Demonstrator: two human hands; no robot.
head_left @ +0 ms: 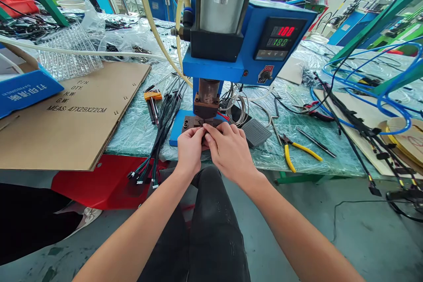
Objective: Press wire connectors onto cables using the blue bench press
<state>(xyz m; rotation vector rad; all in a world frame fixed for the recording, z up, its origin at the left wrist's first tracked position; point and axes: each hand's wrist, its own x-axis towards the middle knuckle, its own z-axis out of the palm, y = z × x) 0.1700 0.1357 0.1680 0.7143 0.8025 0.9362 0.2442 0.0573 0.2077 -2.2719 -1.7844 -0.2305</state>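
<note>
Both hands meet at the base of a blue heat press (214, 68), right under its brown metal head (207, 105). My left hand (191, 147) is closed, thumb and forefinger pinched at the front of the lower metal block (189, 123). Beside it, touching fingertips, my right hand (229, 147) is closed too, its fingers curled and pinching. Something small and dark sits between the fingers; it is mostly covered and I cannot make out its kind. The press display (280, 38) shows 180 in red and about 180 in green.
Left of the press lie a bundle of black cables (168, 119), an orange-handled tool (153, 96) and a flat cardboard (82, 110). To the right are a grey pedal-like pad (256, 132), yellow-handled cutters (299, 147), a metal rod (316, 142) and blue hoses (383, 101). A person's leg (29, 220) shows at lower left.
</note>
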